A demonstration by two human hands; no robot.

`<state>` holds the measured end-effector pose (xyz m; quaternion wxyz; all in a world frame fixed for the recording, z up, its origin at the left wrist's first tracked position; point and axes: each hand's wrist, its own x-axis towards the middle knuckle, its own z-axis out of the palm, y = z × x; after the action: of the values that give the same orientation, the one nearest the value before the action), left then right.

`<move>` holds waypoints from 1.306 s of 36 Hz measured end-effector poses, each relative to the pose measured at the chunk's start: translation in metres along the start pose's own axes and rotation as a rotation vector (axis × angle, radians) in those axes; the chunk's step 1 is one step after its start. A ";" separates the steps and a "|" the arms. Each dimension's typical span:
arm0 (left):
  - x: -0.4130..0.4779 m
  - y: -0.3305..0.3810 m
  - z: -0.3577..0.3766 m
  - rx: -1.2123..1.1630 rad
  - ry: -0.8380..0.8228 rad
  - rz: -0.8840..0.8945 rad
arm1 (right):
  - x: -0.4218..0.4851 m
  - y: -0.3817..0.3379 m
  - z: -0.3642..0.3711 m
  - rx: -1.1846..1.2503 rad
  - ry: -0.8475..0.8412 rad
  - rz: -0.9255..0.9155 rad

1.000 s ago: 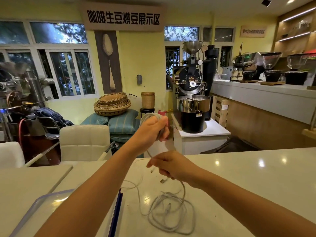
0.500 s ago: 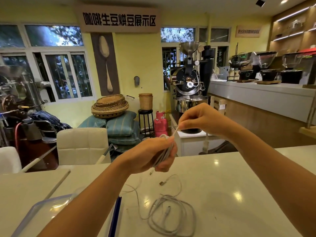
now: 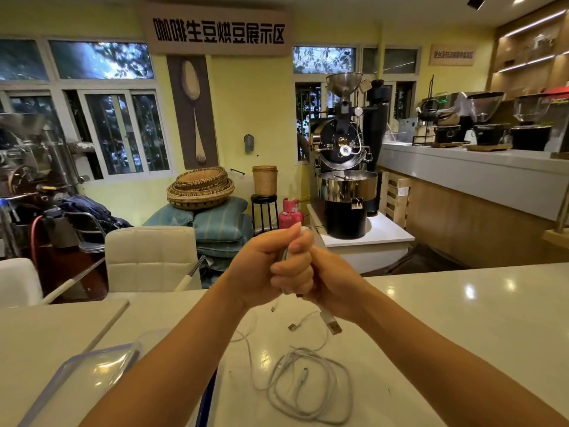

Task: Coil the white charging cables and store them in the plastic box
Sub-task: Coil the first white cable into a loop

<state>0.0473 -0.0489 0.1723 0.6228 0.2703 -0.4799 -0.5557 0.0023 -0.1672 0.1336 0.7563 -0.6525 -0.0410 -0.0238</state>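
Left hand and right hand are meeting above the middle of the white tabletop, knuckles pressing together. The left hand's fingers are curling closed around a small bundle of white charging cable, of which only a thin strip is showing between thumb and fingers. The right hand is lying just behind and to the right of the left, touching it; its fingers are folding closed, apparently on the same cable, though the grip itself is hidden. A short white tail ending in a USB plug is hanging below the right hand, clear of the tabletop surface or just above it; which cannot be told.

A second plug is lying on the tabletop to the left of the hanging one. Nearer the viewer, loose white cables are resting in a slack, untidy loop on the tabletop, between the two forearms and well apart from the hands. A thin strand is trailing from this loop toward the far left.

The clear plastic box with a bluish rim is sitting at the near left of the tabletop, partly covered by the left forearm; its interior is not clearly visible. A dark blue strip is lying just right of the forearm.

Beyond the tabletop, a white chair is standing at far left.
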 end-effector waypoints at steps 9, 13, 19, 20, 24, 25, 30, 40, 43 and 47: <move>-0.002 0.001 0.003 0.328 0.488 -0.031 | 0.000 0.005 -0.004 0.157 0.114 0.111; -0.002 0.002 0.003 0.346 0.611 -0.064 | 0.002 0.006 -0.004 0.249 0.120 0.150; -0.003 0.001 -0.002 0.404 0.863 -0.045 | 0.003 0.009 -0.005 0.401 0.100 0.203; -0.002 -0.001 -0.003 0.418 0.895 -0.039 | 0.004 0.010 -0.005 0.421 0.106 0.215; 0.001 -0.006 -0.003 0.584 1.014 -0.031 | 0.005 0.009 -0.003 0.460 0.134 0.232; 0.001 -0.007 -0.003 0.641 1.045 -0.028 | 0.004 0.007 -0.002 0.467 0.139 0.233; 0.003 -0.009 -0.005 0.932 1.166 -0.015 | -0.001 -0.001 -0.002 0.547 0.132 0.192; 0.008 -0.012 -0.015 0.823 1.346 0.126 | -0.003 0.011 0.027 0.378 0.231 0.129; 0.010 -0.016 -0.021 0.864 1.405 0.162 | -0.004 0.015 0.039 0.202 0.247 0.088; 0.006 -0.015 -0.025 1.004 1.465 0.198 | -0.009 0.013 0.045 0.035 0.222 0.085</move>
<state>0.0628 -0.0636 0.1509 0.6265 0.7556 -0.1695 0.0883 -0.0073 -0.1210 0.1266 0.7678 -0.6336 0.0702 -0.0633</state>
